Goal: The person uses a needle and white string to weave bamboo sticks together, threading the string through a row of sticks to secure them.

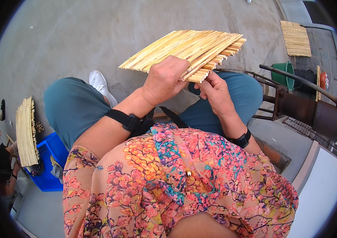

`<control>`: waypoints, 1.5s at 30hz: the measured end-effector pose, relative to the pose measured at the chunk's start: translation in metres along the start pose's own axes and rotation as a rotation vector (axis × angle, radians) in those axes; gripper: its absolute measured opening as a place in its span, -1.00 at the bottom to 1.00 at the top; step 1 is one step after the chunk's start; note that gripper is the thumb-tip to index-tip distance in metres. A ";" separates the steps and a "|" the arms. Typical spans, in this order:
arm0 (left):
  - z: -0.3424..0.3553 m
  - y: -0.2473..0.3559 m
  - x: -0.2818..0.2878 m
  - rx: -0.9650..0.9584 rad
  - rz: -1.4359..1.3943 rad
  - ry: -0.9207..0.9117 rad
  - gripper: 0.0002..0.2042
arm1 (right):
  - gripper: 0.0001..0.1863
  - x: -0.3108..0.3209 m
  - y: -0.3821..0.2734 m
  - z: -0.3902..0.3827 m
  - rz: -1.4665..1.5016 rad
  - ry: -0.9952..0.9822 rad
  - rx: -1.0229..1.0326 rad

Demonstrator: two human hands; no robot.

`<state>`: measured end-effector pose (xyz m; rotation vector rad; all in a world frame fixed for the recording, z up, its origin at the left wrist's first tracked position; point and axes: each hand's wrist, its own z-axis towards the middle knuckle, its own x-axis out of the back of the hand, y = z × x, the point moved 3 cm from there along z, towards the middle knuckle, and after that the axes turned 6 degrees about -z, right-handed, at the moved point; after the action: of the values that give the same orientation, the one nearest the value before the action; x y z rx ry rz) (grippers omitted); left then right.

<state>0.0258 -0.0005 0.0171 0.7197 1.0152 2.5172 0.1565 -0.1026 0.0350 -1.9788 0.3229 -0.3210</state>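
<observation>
A mat of pale yellow reed stalks (pixel 188 45) is held up in front of me over my knees, tilted. Its stalks lie side by side, and a second layer of stalk ends shows along the right edge. My left hand (pixel 166 77) is closed round the near edge, thumb side toward the corner. At the near right corner, my right hand (pixel 216 93) has thumb and fingers pinched together against the stalk ends. Whether a thread or a loose stalk is also between those fingertips is hidden.
To the left, another reed mat (pixel 26 133) stands by a blue plastic bin (pixel 53 158), near a seated person (pixel 6 170). At right are a rusty metal frame (pixel 295 103), a green bucket (pixel 283 75) and a further mat (pixel 295 38) on the floor.
</observation>
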 end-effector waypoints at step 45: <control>-0.030 -0.126 0.075 0.578 -0.394 0.599 -0.83 | -0.89 -0.100 -0.023 0.097 -0.102 -0.211 0.153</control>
<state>-0.0381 0.1055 -0.0669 -0.1462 1.9094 2.1168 0.1009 0.0249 0.0080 -1.8617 0.0599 -0.1929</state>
